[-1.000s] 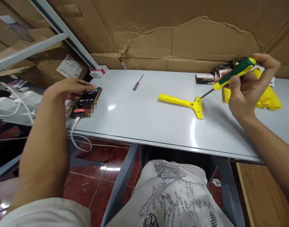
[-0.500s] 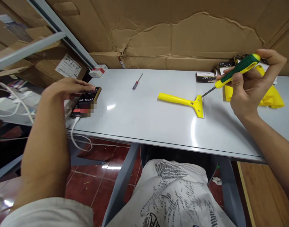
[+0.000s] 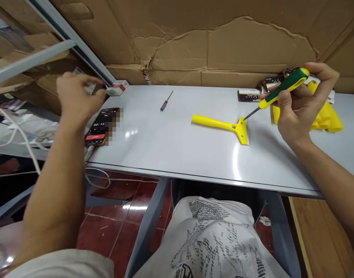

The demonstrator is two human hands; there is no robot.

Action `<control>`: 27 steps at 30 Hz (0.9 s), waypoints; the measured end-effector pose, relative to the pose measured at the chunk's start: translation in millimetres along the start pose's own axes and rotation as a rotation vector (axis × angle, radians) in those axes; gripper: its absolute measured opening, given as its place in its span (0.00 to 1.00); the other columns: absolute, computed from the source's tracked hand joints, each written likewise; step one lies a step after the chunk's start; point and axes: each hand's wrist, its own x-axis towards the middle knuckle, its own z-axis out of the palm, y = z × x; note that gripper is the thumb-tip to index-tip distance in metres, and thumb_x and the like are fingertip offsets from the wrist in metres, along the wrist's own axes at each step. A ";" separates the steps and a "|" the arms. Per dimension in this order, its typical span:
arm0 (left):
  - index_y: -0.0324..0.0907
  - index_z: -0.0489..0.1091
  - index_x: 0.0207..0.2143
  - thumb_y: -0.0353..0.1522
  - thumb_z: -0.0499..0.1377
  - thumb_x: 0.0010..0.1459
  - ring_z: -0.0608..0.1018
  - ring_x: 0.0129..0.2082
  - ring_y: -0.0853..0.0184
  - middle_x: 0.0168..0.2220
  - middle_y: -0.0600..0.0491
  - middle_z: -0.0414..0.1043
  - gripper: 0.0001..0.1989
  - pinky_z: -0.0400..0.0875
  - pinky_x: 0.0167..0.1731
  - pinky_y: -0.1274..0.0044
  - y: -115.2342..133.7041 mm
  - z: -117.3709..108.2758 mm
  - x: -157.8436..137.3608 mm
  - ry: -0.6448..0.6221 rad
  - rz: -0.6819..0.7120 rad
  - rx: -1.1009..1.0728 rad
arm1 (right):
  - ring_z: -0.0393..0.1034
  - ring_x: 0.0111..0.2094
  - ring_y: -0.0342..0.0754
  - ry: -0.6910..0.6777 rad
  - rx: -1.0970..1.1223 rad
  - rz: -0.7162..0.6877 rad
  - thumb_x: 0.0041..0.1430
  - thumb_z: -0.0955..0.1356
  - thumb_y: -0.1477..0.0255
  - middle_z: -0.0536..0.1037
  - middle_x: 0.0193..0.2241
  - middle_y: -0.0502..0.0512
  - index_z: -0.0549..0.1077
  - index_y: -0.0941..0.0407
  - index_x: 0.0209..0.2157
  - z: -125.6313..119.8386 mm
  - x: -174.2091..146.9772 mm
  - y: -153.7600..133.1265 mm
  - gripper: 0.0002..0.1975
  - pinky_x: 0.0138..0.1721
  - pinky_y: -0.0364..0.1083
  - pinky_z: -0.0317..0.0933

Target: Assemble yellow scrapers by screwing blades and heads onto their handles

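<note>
Screwdriver [image 3: 281, 89] stays gripped in right hand [image 3: 298, 106]; left hand [image 3: 75, 94], loosely open, has lifted off phone [image 3: 103, 125].

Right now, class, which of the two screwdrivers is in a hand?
The green-and-yellow screwdriver, gripped in the right hand, its tip at the yellow scraper. The small red-handled screwdriver lies untouched on the table.

Motion-blurred left hand [image 3: 74, 92]; pixelated phone [image 3: 103, 125]
</note>
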 end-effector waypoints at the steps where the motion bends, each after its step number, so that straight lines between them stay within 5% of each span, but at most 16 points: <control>1: 0.45 0.85 0.45 0.67 0.63 0.63 0.70 0.38 0.66 0.39 0.54 0.83 0.36 0.77 0.56 0.60 36.5 3.2 2.5 0.078 0.031 -0.050 | 0.84 0.34 0.51 -0.004 0.009 0.011 0.68 0.76 0.51 0.79 0.40 0.50 0.67 0.33 0.66 1.6 -0.7 -1.1 0.30 0.36 0.60 0.87; 3: 0.46 0.83 0.53 0.58 0.60 0.72 0.77 0.46 0.64 0.51 0.50 0.84 0.29 0.80 0.52 0.67 118.7 14.3 1.8 -0.187 0.270 -0.281 | 0.85 0.35 0.52 -0.006 0.023 0.056 0.69 0.76 0.53 0.81 0.40 0.50 0.67 0.34 0.66 4.1 -2.4 -5.3 0.28 0.42 0.63 0.87; 6: 0.45 0.79 0.60 0.52 0.60 0.76 0.79 0.58 0.56 0.58 0.46 0.81 0.24 0.75 0.62 0.60 228.1 39.2 -9.9 -0.391 0.642 -0.383 | 0.84 0.33 0.52 -0.005 0.044 0.090 0.71 0.76 0.57 0.82 0.38 0.50 0.68 0.37 0.66 4.1 -4.6 -12.1 0.26 0.44 0.64 0.87; 9: 0.45 0.75 0.66 0.45 0.59 0.78 0.78 0.59 0.53 0.61 0.42 0.79 0.22 0.74 0.58 0.61 286.7 66.1 -24.0 -0.453 0.801 -0.360 | 0.84 0.32 0.52 0.015 0.053 0.078 0.68 0.77 0.58 0.83 0.42 0.51 0.70 0.37 0.65 0.8 -5.7 -14.5 0.28 0.45 0.64 0.87; 15: 0.45 0.74 0.67 0.39 0.59 0.79 0.77 0.57 0.52 0.59 0.41 0.80 0.19 0.72 0.53 0.63 299.5 96.6 -36.5 -0.500 0.901 -0.285 | 0.87 0.38 0.54 0.032 0.056 0.195 0.70 0.77 0.58 0.83 0.40 0.51 0.69 0.36 0.64 2.2 -8.6 -17.3 0.26 0.44 0.63 0.87; 27: 0.42 0.78 0.63 0.33 0.54 0.80 0.77 0.53 0.55 0.52 0.42 0.82 0.18 0.77 0.54 0.64 294.0 109.0 -46.1 -0.594 0.785 -0.577 | 0.88 0.47 0.57 -0.029 0.039 0.292 0.66 0.79 0.51 0.85 0.47 0.49 0.67 0.30 0.63 2.9 -11.7 -27.4 0.29 0.52 0.64 0.87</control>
